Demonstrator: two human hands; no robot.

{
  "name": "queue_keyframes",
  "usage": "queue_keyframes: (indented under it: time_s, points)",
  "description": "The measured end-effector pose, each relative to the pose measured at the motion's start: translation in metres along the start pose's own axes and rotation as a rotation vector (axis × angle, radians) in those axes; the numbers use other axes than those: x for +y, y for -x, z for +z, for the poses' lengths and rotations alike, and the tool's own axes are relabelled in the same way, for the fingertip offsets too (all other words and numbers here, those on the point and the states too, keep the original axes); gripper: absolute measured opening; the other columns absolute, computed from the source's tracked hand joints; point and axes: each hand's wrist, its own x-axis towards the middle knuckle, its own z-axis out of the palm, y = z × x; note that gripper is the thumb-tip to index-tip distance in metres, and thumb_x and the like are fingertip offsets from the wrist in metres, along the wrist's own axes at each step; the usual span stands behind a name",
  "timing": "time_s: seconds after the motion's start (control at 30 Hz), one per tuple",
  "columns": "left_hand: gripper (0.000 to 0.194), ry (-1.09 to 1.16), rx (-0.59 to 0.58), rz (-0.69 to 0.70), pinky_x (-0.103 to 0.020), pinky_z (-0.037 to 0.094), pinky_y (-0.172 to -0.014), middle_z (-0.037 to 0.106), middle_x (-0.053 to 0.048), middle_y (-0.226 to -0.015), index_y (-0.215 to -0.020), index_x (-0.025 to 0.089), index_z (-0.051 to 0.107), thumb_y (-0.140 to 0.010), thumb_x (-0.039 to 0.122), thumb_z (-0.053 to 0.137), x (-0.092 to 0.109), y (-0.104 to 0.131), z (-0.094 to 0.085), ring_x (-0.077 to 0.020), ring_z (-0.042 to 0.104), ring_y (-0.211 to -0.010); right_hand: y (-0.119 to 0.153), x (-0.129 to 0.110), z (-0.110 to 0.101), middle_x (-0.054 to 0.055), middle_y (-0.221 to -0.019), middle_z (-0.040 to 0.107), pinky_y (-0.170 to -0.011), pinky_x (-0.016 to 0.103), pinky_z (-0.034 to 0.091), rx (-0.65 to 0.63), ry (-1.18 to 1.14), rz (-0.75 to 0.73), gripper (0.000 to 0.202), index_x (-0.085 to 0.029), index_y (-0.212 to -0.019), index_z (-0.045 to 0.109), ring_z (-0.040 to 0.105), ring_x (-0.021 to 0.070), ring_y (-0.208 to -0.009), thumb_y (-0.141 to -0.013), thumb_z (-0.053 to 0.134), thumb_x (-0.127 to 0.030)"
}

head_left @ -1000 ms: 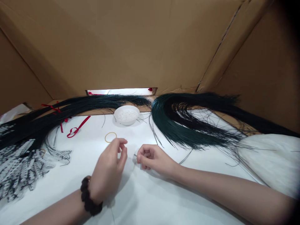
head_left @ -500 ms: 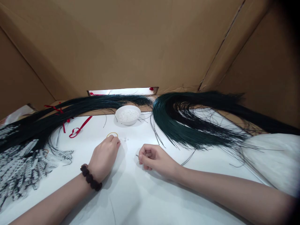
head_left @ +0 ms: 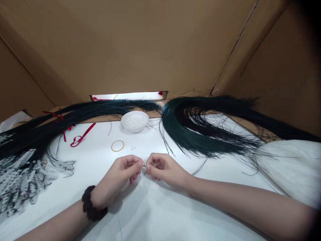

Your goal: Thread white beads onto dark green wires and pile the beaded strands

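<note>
Your right hand (head_left: 161,167) pinches a thin dark strand (head_left: 144,166) just above the white tabletop (head_left: 152,214); your left hand (head_left: 127,170) closes its fingertips beside the strand's tip, contents too small to tell. Ahead, a round white plastic bowl (head_left: 134,122) sits near the far edge

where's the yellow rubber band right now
In the head view, the yellow rubber band lies left of centre on the white surface, between the red ribbon and the small white beads.

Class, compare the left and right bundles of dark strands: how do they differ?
The left bundle stretches in a gentle curve; the right bundle doubles back in a U.
Red ribbon crosses the left bundle; none shows on the right bundle.
Both are made of many thin, dark strands.
</note>
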Motion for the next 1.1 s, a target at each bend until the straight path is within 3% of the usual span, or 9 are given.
queue_keyframes:
  time_s: [0.23,1.1]
  points:
    - [0.020,0.110,-0.047,-0.123,-0.017,0.019,-0.038,0.038,0.007,-0.045,-0.068,0.015,0.052,-0.074,0.034,0.051,0.0021,0.0017,0.0009,-0.0048,0.030,-0.038,0.0000,-0.0003,-0.0001,-0.001,-0.063,0.052,-0.050,0.019,0.037,0.009,0.005,-0.002,0.003,-0.014,-0.068,0.051,0.047,0.0067,-0.052,-0.070,0.050,-0.016]
    - [0.016,0.097,-0.160,-0.169,-0.017,0.021,-0.037,0.039,0.007,-0.046,-0.063,0.015,0.047,-0.075,0.026,0.048,0.0035,-0.0006,-0.0043,-0.0043,0.032,-0.038,-0.0001,-0.0025,-0.0009,-0.001,-0.059,0.053,-0.051,0.019,0.039,0.018,0.019,0.071,0.004,-0.013,-0.066,0.052,0.048,0.0072,-0.052,-0.065,0.049,-0.010]
